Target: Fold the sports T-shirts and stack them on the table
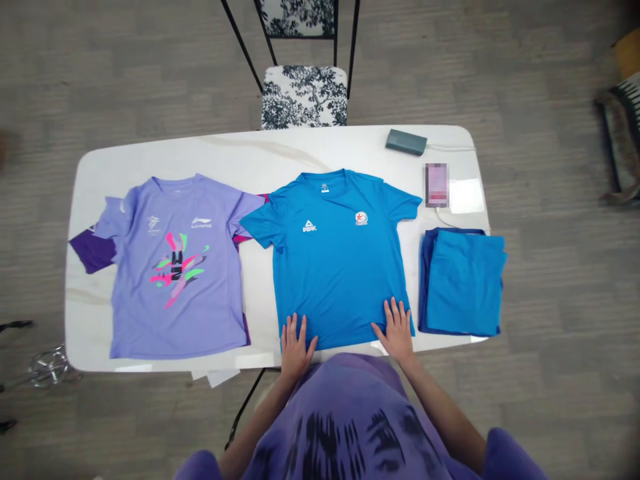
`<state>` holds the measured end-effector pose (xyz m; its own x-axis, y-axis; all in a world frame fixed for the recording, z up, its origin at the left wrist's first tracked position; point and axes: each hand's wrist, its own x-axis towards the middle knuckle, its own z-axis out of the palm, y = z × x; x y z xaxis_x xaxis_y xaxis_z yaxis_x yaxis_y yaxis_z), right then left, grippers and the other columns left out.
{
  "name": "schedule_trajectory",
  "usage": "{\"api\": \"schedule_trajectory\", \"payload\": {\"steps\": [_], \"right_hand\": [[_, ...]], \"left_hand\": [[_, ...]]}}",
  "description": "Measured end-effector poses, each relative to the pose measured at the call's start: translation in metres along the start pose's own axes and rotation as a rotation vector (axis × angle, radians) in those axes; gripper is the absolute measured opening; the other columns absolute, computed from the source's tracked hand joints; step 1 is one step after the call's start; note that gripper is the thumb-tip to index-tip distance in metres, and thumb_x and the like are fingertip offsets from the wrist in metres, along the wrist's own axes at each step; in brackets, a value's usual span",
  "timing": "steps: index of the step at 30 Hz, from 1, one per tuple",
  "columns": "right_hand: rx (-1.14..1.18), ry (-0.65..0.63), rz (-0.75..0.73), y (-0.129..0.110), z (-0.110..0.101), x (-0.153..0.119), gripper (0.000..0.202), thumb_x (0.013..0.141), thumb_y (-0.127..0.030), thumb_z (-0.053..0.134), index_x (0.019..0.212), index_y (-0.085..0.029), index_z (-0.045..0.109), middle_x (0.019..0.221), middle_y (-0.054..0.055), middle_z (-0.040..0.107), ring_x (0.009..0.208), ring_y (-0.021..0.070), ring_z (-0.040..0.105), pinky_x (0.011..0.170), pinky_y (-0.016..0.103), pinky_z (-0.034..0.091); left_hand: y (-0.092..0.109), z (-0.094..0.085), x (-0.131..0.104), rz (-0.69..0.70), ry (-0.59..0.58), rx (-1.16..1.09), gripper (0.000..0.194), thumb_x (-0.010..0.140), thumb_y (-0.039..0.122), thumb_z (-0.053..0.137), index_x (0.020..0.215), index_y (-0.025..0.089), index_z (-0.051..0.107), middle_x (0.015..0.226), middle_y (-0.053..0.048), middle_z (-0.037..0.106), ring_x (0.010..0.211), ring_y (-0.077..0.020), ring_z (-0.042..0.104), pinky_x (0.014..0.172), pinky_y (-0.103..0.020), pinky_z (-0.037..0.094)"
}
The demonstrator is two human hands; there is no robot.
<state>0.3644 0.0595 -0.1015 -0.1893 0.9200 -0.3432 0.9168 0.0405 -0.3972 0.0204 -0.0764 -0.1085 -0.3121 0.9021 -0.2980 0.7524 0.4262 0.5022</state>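
A blue T-shirt [340, 273] lies spread face up on the white table [260, 153], its collar toward the far side. My left hand [297, 347] rests flat on the shirt's lower left corner with the fingers spread. Near the lower right corner, my right hand [397, 331] lies on the hem, also flat with spread fingers. To the left a lavender T-shirt [135, 293] with a colourful print is laid out. Dark purple cloth [97, 252] shows from beneath it. The blue shirt's left-hand sleeve meets the lavender one's sleeve.
A stack of folded blue clothes [467, 287] sits at the table's right end. Behind it are a phone [437, 185] with a cable and a dark grey box-shaped device [406, 143]. A chair [304, 97] with a tree-patterned seat stands beyond the far edge.
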Motion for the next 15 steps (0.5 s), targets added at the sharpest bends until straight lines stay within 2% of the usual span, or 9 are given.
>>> {"api": "schedule_trajectory", "payload": {"steps": [3,5,6,8,11,13,15], "right_hand": [[0.003,0.002,-0.037,-0.018,0.001,-0.012,0.077,0.1,-0.057,0.056,0.175,-0.041,0.042,0.184,0.015,0.037,0.176,0.0397,0.022,0.142,0.069,0.016],[0.007,0.009,-0.019,-0.028,0.006,-0.022,0.072,0.099,-0.054,0.057,0.169,-0.041,0.05,0.182,0.017,0.041,0.175,0.0406,0.026,0.139,0.071,0.021],[0.006,0.022,0.008,-0.033,0.009,-0.026,0.07,0.098,-0.053,0.058,0.166,-0.041,0.054,0.18,0.018,0.044,0.174,0.0416,0.028,0.137,0.073,0.024],[0.001,0.075,0.071,-0.043,0.017,-0.037,0.067,0.095,-0.05,0.06,0.161,-0.04,0.06,0.176,0.021,0.047,0.172,0.0438,0.033,0.131,0.077,0.03],[-0.005,0.181,0.132,-0.075,0.032,-0.054,0.067,0.095,-0.049,0.058,0.161,-0.037,0.059,0.175,0.024,0.045,0.17,0.0444,0.035,0.128,0.077,0.033],[0.005,0.212,0.169,-0.114,0.046,-0.065,0.065,0.098,-0.05,0.057,0.161,-0.036,0.058,0.175,0.025,0.043,0.168,0.0447,0.038,0.128,0.073,0.035],[0.047,0.162,0.192,-0.167,0.066,-0.072,0.061,0.1,-0.051,0.056,0.159,-0.037,0.058,0.169,0.025,0.049,0.159,0.0452,0.048,0.125,0.069,0.041]], "left_hand": [[-0.003,-0.025,0.028,0.021,0.08,-0.007,0.095,0.096,0.054,0.067,0.178,0.06,0.02,0.185,0.005,0.032,0.172,-0.035,0.023,0.142,-0.065,0.033],[-0.013,-0.054,0.068,0.031,0.155,-0.013,0.09,0.1,0.054,0.063,0.179,0.059,0.02,0.187,0.004,0.029,0.174,-0.0326,0.02,0.143,-0.063,0.032],[-0.02,-0.072,0.094,0.047,0.187,-0.018,0.087,0.102,0.055,0.061,0.18,0.055,0.022,0.187,0.001,0.03,0.174,-0.0325,0.019,0.144,-0.064,0.03],[-0.04,-0.11,0.157,0.085,0.216,-0.028,0.081,0.107,0.053,0.054,0.182,0.039,0.028,0.186,-0.01,0.034,0.175,-0.035,0.023,0.143,-0.066,0.029],[-0.073,-0.163,0.262,0.021,0.268,-0.064,0.073,0.11,0.053,0.053,0.174,0.021,0.039,0.17,-0.023,0.051,0.166,-0.0384,0.043,0.137,-0.064,0.036],[-0.093,-0.191,0.324,-0.083,0.273,-0.083,0.069,0.109,0.054,0.056,0.165,0.016,0.048,0.157,-0.025,0.06,0.155,-0.0386,0.054,0.131,-0.06,0.042],[-0.108,-0.21,0.372,-0.124,0.212,-0.068,0.063,0.107,0.057,0.061,0.155,0.016,0.056,0.149,-0.024,0.065,0.146,-0.0379,0.059,0.126,-0.058,0.044]]}}
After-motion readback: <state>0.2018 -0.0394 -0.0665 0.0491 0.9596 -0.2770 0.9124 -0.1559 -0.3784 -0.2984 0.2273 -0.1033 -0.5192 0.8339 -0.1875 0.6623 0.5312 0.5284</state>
